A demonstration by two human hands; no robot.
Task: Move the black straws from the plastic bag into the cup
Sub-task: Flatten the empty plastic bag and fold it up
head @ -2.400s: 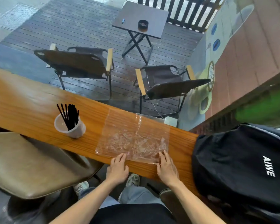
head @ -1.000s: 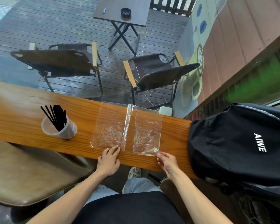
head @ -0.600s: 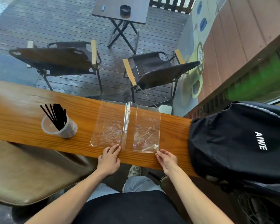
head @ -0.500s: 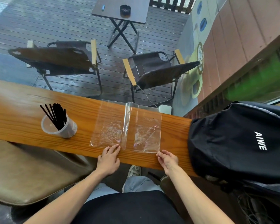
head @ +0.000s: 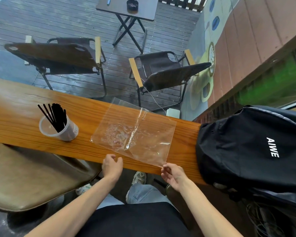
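Black straws (head: 55,117) upright in translucent plastic cup (head: 59,128), left of centre. Clear plastic bag (head: 135,134) flat, apparently empty. Right hand (head: 173,174) pinches bag's lower-right corner; left hand (head: 112,165) loosely curled, grasping nothing. Confirm bag empty before release.

Daylight, even and fairly bright; we see no hard shadows. Sheen on the wet deck (head: 75,19) beyond suggests light from outside, ahead. Pale glare streaks the counter (head: 15,106) at far left and glints along the creases of the bag (head: 135,134). Wide-angle bending curves the counter and leans the wall (head: 256,31) at right. Edges go soft; the stool (head: 24,177) at lower left looks slightly blurred. Centre stays sharp.
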